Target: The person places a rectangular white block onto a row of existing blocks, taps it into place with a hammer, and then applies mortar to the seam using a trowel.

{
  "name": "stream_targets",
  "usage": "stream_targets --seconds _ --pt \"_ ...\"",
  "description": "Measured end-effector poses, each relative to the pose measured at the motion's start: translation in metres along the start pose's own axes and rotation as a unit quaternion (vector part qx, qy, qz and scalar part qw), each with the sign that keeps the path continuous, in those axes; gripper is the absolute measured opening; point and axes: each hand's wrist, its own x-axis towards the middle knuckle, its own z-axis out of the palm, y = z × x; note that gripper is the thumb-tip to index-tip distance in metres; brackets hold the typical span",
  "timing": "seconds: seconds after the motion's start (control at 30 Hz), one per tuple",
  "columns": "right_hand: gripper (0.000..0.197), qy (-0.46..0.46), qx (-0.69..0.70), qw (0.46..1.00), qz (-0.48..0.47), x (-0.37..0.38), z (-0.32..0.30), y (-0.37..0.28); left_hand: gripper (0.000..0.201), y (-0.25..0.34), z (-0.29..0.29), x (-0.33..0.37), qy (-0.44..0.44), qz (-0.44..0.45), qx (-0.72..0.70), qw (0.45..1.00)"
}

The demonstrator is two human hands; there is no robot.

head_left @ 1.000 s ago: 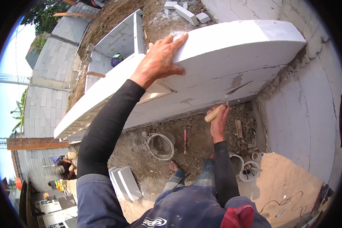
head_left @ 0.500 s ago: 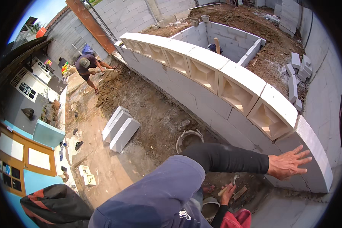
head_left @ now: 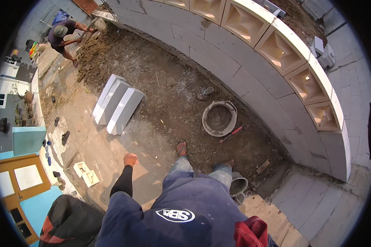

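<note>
Currently, three white blocks [head_left: 126, 110] lie side by side on the ground, ahead of the left grip [head_left: 130, 159] and slightly to its left. Two cream openwork blocks [head_left: 90, 178] rest farther left. At least five further openwork units [head_left: 281, 51] form the top course of one curved wall [head_left: 255, 86]. One bucket of grey mix [head_left: 205, 121] stands near the wall's base, with one red-handled hammer [head_left: 233, 133] just beside it. One co-worker [head_left: 62, 36] bends at the upper left.

The left forearm, in a black sleeve [head_left: 122, 184], extends forward and is held low. The left grip is apart from the blocks; its fingers appear curled, but full closure cannot be told. The right grip is out of view, state undeterminable.
</note>
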Motion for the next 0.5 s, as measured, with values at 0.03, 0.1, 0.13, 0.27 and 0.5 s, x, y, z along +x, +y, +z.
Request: stream_targets --seconds 0.03,0.1,0.13,0.27,0.5 --pt "0.031 -0.007 -0.013 1.000 0.002 -0.003 0.012 -0.020 0.014 -0.050 -0.039 0.002 0.009 -0.065 -0.137 0.988" --pt "0.031 -0.008 -0.052 0.999 -0.008 -0.026 0.020 -0.046 0.014 -0.133 -0.079 -0.022 0.001 -0.156 -0.172 0.973" --pt "0.035 -0.022 -0.122 0.989 -0.077 -0.044 0.042 -0.082 0.019 -0.143 -0.086 -0.022 0.001 -0.193 -0.154 0.969" --pt "0.048 -0.003 -0.285 0.929 -0.235 -0.013 0.115 -0.185 0.059 -0.194 -0.051 -0.064 -0.059 -0.260 -0.189 0.945" --pt "0.055 -0.033 -0.462 0.824 -0.325 0.082 0.251 -0.323 0.069 0.006 0.002 -0.189 -0.213 -0.106 -0.075 0.968"
